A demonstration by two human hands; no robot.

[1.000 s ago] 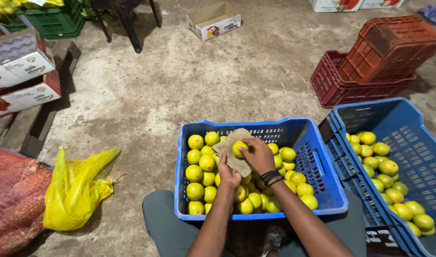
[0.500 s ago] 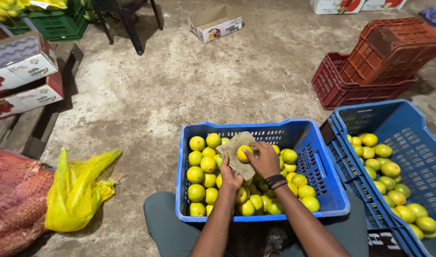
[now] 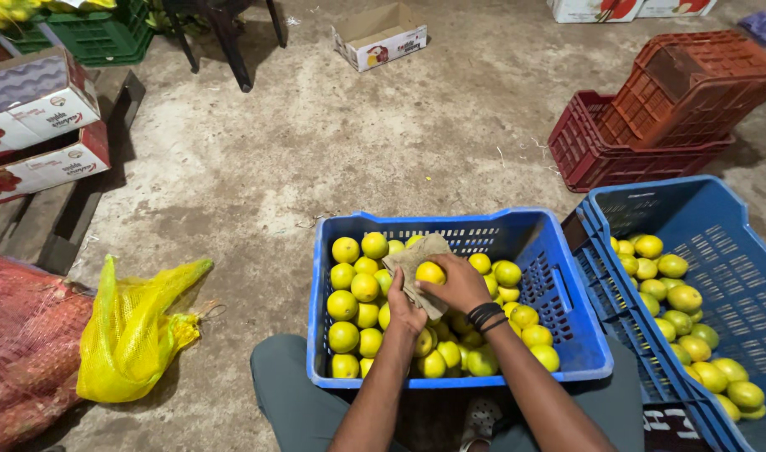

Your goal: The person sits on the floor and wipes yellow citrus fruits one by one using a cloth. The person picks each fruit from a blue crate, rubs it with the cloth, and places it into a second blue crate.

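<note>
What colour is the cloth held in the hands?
Light brown cloth, seen best in the head view.

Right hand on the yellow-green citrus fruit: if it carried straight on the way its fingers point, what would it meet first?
The right hand points leftward, so it would probably first meet the crumpled tan cloth beside the round yellow-green citrus fruit it grips, then the left hand under the cloth; depth is unclear.

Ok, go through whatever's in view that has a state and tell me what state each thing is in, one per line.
Left hand: holding the brown cloth from below.
Right hand: fingers closed on a yellow lime, pressed against the cloth.
Near blue crate: partly filled with limes.
Right blue crate: limes along its near side, the rest bare.
Red crates: stacked, the top one tilted.
Yellow mesh bag: slumped on the floor.
Small carton: open.
</note>
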